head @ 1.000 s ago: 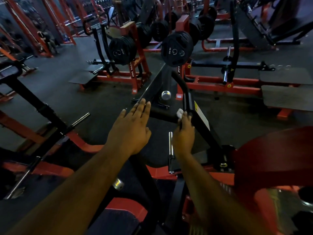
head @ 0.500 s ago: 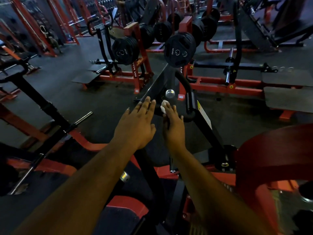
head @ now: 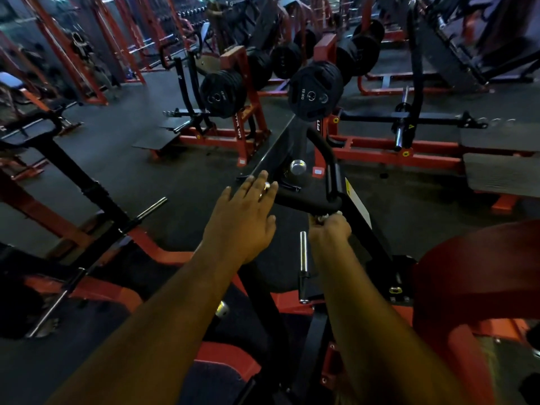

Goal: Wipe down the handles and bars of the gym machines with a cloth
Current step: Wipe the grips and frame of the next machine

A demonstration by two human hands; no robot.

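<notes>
A black padded handle [head: 306, 201] of a plate-loaded machine bends in front of me, one grip lying across and another rising toward the weight plates. My right hand [head: 330, 230] grips a small white cloth [head: 328, 215] and holds it against the underside of the handle's bend. Most of the cloth is hidden in the fist. My left hand [head: 244, 220] hovers with straight fingers spread, its fingertips at the left end of the horizontal grip; a ring shows on one finger.
A chrome peg [head: 303, 252] stands just left of my right wrist. Black weight plates [head: 315, 93] hang on the machine arm ahead. A red seat pad [head: 479, 276] is at right. Red-framed machines [head: 239, 135] and black rubber floor surround.
My right hand with the cloth slid from the left part of the handle back down to the right, under its bend. My left hand stayed spread near the grip's left end.
</notes>
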